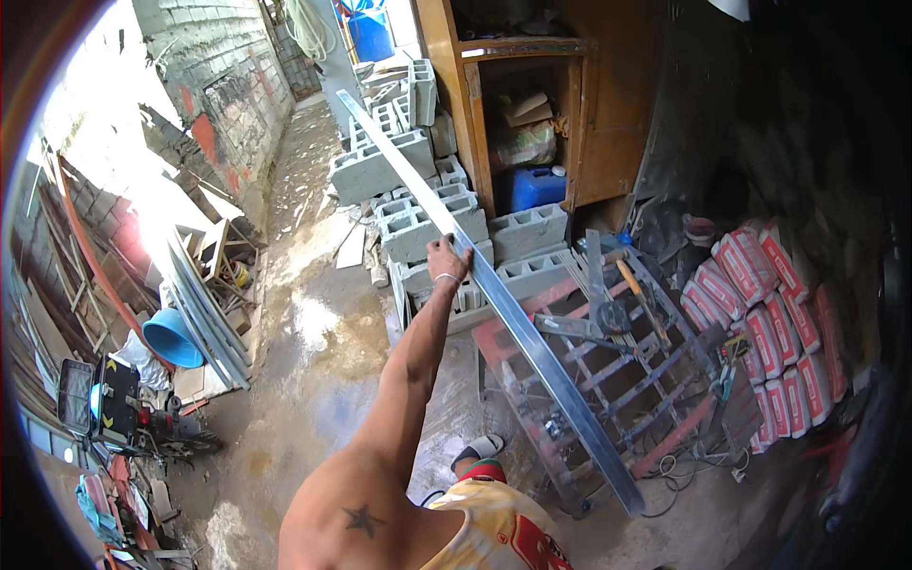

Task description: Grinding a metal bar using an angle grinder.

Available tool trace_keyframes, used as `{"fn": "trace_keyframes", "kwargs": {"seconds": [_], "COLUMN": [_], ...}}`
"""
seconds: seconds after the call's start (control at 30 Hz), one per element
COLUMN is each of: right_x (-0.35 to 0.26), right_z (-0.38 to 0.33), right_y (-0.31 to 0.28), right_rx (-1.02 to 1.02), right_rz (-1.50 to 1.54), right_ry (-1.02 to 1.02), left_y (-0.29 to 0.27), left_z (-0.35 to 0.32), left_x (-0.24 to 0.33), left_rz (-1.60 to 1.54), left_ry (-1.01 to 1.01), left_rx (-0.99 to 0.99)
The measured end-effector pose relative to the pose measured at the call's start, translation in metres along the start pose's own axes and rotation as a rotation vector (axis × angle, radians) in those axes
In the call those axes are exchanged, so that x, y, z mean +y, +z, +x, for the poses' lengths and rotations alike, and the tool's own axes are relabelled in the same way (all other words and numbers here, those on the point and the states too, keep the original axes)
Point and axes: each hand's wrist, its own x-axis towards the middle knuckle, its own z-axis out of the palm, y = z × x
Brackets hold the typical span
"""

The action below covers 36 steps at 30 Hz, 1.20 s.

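Note:
My left arm reaches forward, and my left hand (448, 258) is closed around the edge of a long, straight, silver metal bar (518, 328). Slantwise, the bar runs from over the stacked concrete hollow blocks (432, 223) at the far end to the near right. Its near part passes above a low metal work frame (608, 380) made of crossed bars. On that frame lie a hammer-like tool with a wooden handle (631, 281) and some dark metal tools (579, 328). My right hand is out of the picture.
Red-and-white bags (779, 332) are piled at the right. Behind the blocks stands a wooden cabinet (608, 123) holding a blue container (538, 188). At left are leaning pipes (204, 294), a blue basin (173, 338) and a motorcycle (142, 413). A cable (676, 475) lies near the frame.

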Motion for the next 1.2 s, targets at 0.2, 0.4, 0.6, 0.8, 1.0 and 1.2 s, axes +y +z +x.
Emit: {"fn": "trace_keyframes", "kwargs": {"seconds": [0.2,0.4,0.6,0.8,1.0,1.2], "right_x": [0.019,0.028,0.038,0.034,0.044,0.056], "right_z": [-0.052,-0.083,-0.091,-0.104,-0.113,-0.118], "right_y": [0.12,0.157,0.16,0.112,0.042,-0.071], "right_rx": [0.024,0.102,0.108,0.177,0.178,0.182], "right_rz": [-0.064,-0.093,-0.043,0.012,0.057,0.098], "right_ry": [-0.024,-0.043,-0.014,-0.03,-0.024,-0.022], "left_y": [0.001,0.013,0.0,-0.021,-0.148,-0.296], "left_z": [0.205,0.302,0.323,0.194,0.057,-0.064], "left_x": [-0.07,-0.069,-0.086,-0.105,-0.099,-0.095], "left_rz": [-0.217,-0.847,-0.957,-1.426,-1.884,-1.908], "left_ry": [-0.334,-0.668,-0.916,-0.625,-0.345,-0.092], "left_rx": [0.106,-0.104,0.231,-0.048,-0.316,-0.226]}}
